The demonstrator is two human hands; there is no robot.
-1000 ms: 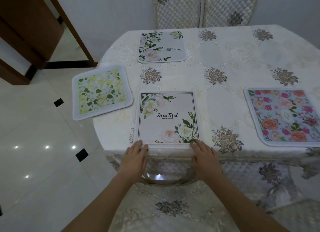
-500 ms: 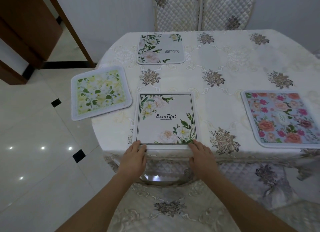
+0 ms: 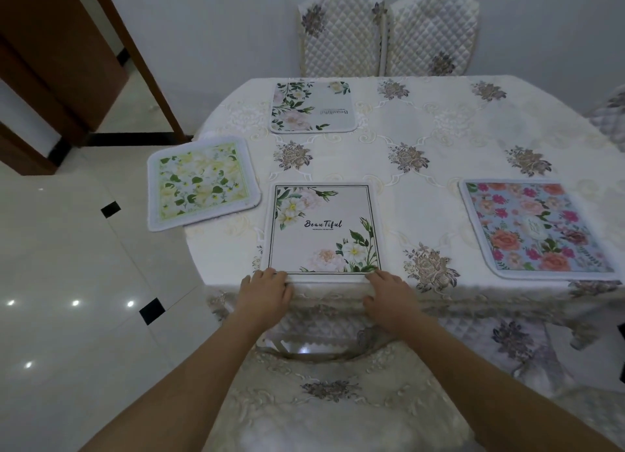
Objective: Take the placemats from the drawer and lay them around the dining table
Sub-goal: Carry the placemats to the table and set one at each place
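Note:
A white square placemat (image 3: pixel 323 230) printed with flowers and "Beautiful" lies at the near edge of the dining table (image 3: pixel 439 167). My left hand (image 3: pixel 263 292) touches its near left corner, and my right hand (image 3: pixel 389 296) touches its near right corner. Both hands rest fingers-forward on the mat's front edge. A matching placemat (image 3: pixel 313 106) lies at the far side. A yellow-green floral placemat (image 3: pixel 201 182) sits at the left and overhangs the table's rim. At the right lies a pink and blue floral placemat (image 3: pixel 534 226).
A quilted chair back (image 3: pixel 331 390) stands directly below my arms against the table. Two quilted chairs (image 3: pixel 341 35) (image 3: pixel 433 35) stand at the far side by the wall. A brown door frame (image 3: pixel 145 62) and glossy tiled floor (image 3: pixel 67 282) are on the left.
My hands have slid slightly back toward me along the mat's near edge. The view has shifted a little, so the table sits lower in frame.

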